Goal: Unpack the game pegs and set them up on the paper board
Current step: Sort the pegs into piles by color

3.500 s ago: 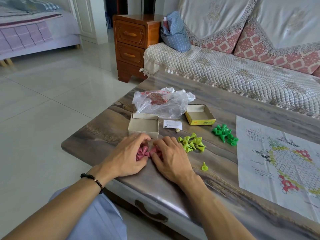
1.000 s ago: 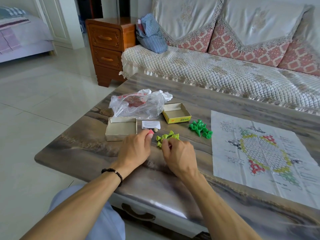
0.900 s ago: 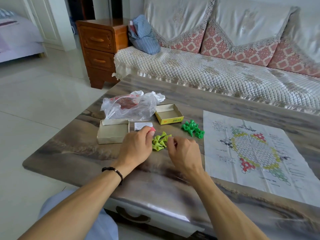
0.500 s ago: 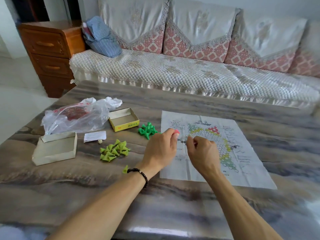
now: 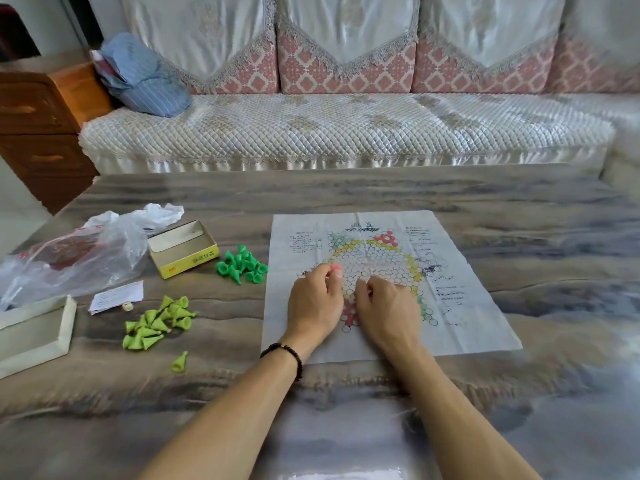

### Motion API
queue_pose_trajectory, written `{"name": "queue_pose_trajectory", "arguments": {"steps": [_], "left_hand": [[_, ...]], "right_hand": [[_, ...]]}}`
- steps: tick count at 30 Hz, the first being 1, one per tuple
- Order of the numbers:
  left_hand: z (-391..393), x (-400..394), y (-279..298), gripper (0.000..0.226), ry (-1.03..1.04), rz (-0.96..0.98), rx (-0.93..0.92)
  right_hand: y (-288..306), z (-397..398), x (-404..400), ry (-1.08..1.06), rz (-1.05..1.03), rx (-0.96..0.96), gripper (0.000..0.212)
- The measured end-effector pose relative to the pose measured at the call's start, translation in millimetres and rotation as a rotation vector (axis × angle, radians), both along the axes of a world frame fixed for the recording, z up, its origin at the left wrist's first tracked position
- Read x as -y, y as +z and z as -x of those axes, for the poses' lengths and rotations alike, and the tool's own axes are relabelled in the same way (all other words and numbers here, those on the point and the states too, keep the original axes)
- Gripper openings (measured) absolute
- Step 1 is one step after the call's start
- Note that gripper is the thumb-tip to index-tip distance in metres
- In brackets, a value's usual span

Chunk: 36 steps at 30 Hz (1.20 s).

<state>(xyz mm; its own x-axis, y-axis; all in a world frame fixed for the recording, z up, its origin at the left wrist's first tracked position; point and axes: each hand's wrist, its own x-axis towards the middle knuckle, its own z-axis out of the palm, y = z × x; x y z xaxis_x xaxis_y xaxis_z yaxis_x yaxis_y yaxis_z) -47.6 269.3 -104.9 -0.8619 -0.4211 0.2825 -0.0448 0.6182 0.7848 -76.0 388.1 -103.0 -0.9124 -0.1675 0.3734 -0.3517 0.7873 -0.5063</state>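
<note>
The paper board (image 5: 460, 303) lies flat on the table, printed with a ring of coloured circles. Both hands are over its lower middle. My left hand (image 5: 313, 306) is curled round pink pegs; one pink tip (image 5: 335, 270) shows between thumb and forefinger. My right hand (image 5: 386, 308) is curled beside it, knuckles up, and what it holds is hidden. A heap of dark green pegs (image 5: 242, 265) sits just left of the board. Light green pegs (image 5: 156, 323) lie farther left, with one stray (image 5: 179, 362) nearer me.
A yellow box tray (image 5: 183, 247), a crumpled plastic bag (image 5: 79, 251), a white box lid (image 5: 34, 334), a paper slip (image 5: 116, 296) and a small die (image 5: 127, 306) sit at the left. A sofa (image 5: 346, 129) runs behind the table; a wooden cabinet (image 5: 38, 133) stands far left.
Both hands gathered the pink pegs at the left, carried them right past the green heaps, and now sit lower over the board's middle. The view has swung right with them.
</note>
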Motion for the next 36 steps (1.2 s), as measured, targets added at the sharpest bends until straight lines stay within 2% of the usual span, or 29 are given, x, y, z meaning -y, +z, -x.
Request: {"name": "queue_pose_trajectory", "arguments": {"steps": [5, 10, 14, 18, 20, 22, 24, 26, 29, 31, 33, 36], "left_hand": [[-8, 8, -7, 0.023, -0.075, 0.215, -0.020], [-20, 18, -2, 0.018, -0.243, 0.180, 0.058], [-27, 29, 12, 0.031, -0.435, 0.230, 0.194], [-33, 48, 24, 0.036, -0.367, 0.259, 0.161], [-38, 62, 29, 0.059, -0.353, 0.337, 0.242], [-43, 69, 33, 0.094, -0.408, 0.410, 0.419], [-45, 67, 34, 0.116, -0.488, 0.441, 0.533], [-42, 59, 31, 0.113, -0.535, 0.475, 0.536], [-33, 48, 28, 0.087, -0.514, 0.471, 0.461], [-28, 43, 29, 0.071, -0.515, 0.446, 0.440], [-24, 40, 29, 0.068, -0.528, 0.428, 0.447], [-21, 38, 30, 0.073, -0.533, 0.429, 0.474]], "right_hand": [[-2, -3, 0, 0.009, -0.116, 0.025, 0.040], [5, 1, -10, 0.118, -0.026, 0.148, 0.044], [14, 3, -23, 0.182, 0.015, 0.231, 0.045], [16, 0, -32, 0.183, -0.018, 0.235, 0.045], [15, 1, -36, 0.155, -0.037, 0.236, 0.045], [15, 1, -34, 0.152, -0.051, 0.260, 0.045], [16, -2, -28, 0.175, -0.045, 0.278, 0.045], [19, -7, -20, 0.217, -0.042, 0.284, 0.045], [24, -9, -11, 0.244, -0.027, 0.338, 0.047], [25, -7, -12, 0.241, 0.054, 0.404, 0.050], [24, -5, -18, 0.217, 0.122, 0.433, 0.053], [28, -7, -30, 0.170, 0.086, 0.426, 0.050]]}}
